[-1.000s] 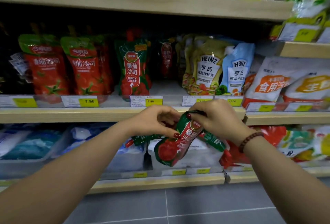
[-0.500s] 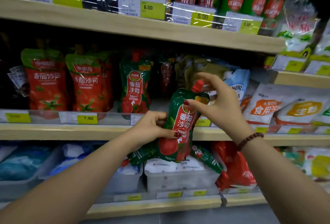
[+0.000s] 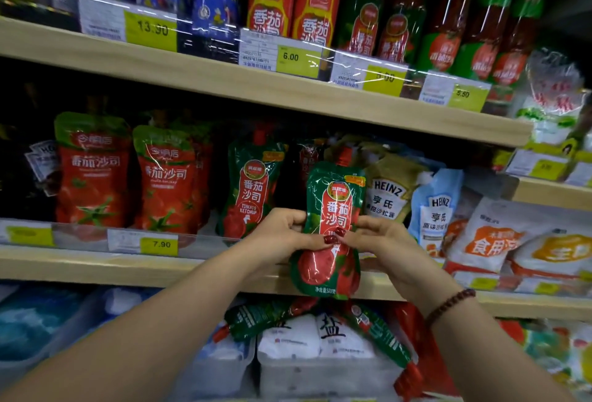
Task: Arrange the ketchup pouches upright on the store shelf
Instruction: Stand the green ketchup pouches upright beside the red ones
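Note:
A green and red ketchup pouch (image 3: 333, 196) with a red cap is held upright in front of the middle shelf (image 3: 96, 265). My left hand (image 3: 278, 236) grips its left edge and my right hand (image 3: 381, 241) grips its right edge, thumbs meeting on its front. A matching pouch (image 3: 250, 190) stands upright on the shelf just to the left. Two more green pouches lie flat on the lower shelf, one (image 3: 266, 316) at the left and one (image 3: 378, 337) at the right, on top of white bags.
Red ketchup pouches (image 3: 93, 170) stand at the left of the middle shelf. Heinz pouches (image 3: 387, 190) stand right behind the held one, white bags (image 3: 499, 235) further right. Bottles (image 3: 272, 1) fill the top shelf (image 3: 224, 81). A clear lip with price tags (image 3: 144, 241) runs along the shelf's front.
The pouch went from tilted and low to upright and higher, level with the middle shelf. My right hand slid from its top to its side. The view tilted up.

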{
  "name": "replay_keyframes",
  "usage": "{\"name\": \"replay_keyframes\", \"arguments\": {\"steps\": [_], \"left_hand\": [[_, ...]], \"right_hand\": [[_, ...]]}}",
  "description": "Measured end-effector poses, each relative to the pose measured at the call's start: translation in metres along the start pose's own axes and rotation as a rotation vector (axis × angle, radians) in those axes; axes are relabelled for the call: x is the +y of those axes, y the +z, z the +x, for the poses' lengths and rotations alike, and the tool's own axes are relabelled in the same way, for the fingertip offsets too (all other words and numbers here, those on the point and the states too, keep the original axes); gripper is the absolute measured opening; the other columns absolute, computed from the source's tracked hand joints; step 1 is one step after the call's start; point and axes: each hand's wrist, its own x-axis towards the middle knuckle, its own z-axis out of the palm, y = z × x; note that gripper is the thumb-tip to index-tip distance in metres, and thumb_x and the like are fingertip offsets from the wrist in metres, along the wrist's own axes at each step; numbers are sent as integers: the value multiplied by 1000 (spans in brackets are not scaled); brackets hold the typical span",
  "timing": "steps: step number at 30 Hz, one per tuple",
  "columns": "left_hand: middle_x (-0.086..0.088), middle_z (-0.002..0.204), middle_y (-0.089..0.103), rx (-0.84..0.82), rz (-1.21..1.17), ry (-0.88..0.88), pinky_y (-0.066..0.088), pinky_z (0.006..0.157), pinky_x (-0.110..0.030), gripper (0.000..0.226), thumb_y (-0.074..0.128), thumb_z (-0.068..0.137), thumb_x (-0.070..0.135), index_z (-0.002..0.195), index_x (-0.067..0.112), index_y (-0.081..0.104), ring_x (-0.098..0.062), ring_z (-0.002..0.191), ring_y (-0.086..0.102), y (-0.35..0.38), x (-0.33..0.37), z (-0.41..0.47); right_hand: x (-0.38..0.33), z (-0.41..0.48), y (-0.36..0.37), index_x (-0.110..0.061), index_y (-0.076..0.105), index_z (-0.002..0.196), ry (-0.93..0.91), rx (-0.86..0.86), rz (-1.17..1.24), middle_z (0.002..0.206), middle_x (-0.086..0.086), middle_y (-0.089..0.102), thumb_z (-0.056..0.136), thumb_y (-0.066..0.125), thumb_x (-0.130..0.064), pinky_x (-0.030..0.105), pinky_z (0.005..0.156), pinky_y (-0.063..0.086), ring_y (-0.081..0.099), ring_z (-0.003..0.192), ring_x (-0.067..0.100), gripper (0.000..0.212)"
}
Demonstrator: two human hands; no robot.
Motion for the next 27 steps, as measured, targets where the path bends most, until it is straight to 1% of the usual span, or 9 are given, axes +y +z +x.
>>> {"name": "replay_keyframes", "arguments": {"steps": [4, 7, 9, 12, 15, 18, 21, 25, 27], "left_hand": [[-1, 108, 70, 27, 96, 41, 54, 88, -32, 31, 71, 79, 25, 108, 20, 65, -15, 102, 66, -3, 0, 4], [9, 99, 70, 133, 411, 222, 54, 83, -26, 29, 67, 79, 40, 103, 23, 68, -4, 93, 64, -13, -7, 1], [14, 92, 69, 186, 647, 299, 52, 76, -23, 25, 67, 78, 44, 97, 28, 70, 1, 85, 62, -19, -15, -3], [15, 98, 67, 203, 857, 274, 50, 82, -25, 25, 70, 76, 41, 98, 30, 70, 0, 91, 59, -22, -27, -6], [20, 99, 67, 275, 888, 213, 48, 81, -26, 22, 71, 73, 46, 94, 38, 69, -1, 94, 58, -17, -36, -2], [30, 79, 63, 381, 872, 161, 39, 65, -19, 12, 70, 69, 53, 79, 47, 66, 6, 81, 55, -12, -35, 2], [32, 64, 61, 434, 861, 140, 36, 58, -14, 9, 70, 70, 47, 72, 51, 63, 12, 69, 55, -8, -32, 5], [36, 64, 60, 473, 841, 130, 32, 54, -12, 10, 70, 69, 41, 71, 49, 63, 20, 74, 52, -5, -34, 5], [36, 62, 60, 489, 841, 126, 31, 54, -12, 9, 71, 69, 41, 70, 47, 64, 20, 72, 52, -4, -35, 6]], "right_hand": [[-11, 13, -5, -15, 70, 88, -64, 28, -57, 83, 4, 75, 71, 76, -10, 27, 57, 56, 72, 75, 18, 19], [-20, 23, -11, -15, 69, 89, -102, 84, -80, 83, 3, 75, 71, 76, -10, 36, 68, 57, 71, 77, 20, 19], [-27, 29, -15, -14, 68, 90, -138, 119, -48, 81, 0, 75, 70, 76, -10, 30, 63, 56, 71, 75, 15, 22], [-33, 39, -14, -13, 66, 88, -216, 181, 27, 74, -6, 75, 72, 74, -5, 17, 48, 51, 70, 67, 8, 20], [-29, 51, -8, -12, 66, 89, -301, 276, -17, 75, -4, 74, 71, 75, -1, 19, 56, 54, 70, 69, 7, 24], [-14, 60, 1, -12, 66, 93, -322, 308, -103, 88, 0, 72, 70, 78, -5, 24, 68, 56, 69, 79, 9, 27], [5, 67, 7, -16, 65, 91, -307, 293, -119, 90, 1, 71, 72, 77, -7, 29, 73, 56, 67, 85, 13, 24], [24, 74, 7, -22, 64, 84, -286, 259, -195, 86, -3, 68, 72, 76, -8, 14, 63, 52, 64, 76, 0, 23], [27, 76, 4, -25, 62, 85, -280, 236, -193, 89, -3, 66, 74, 75, -8, 10, 59, 50, 63, 77, 0, 24]]}}
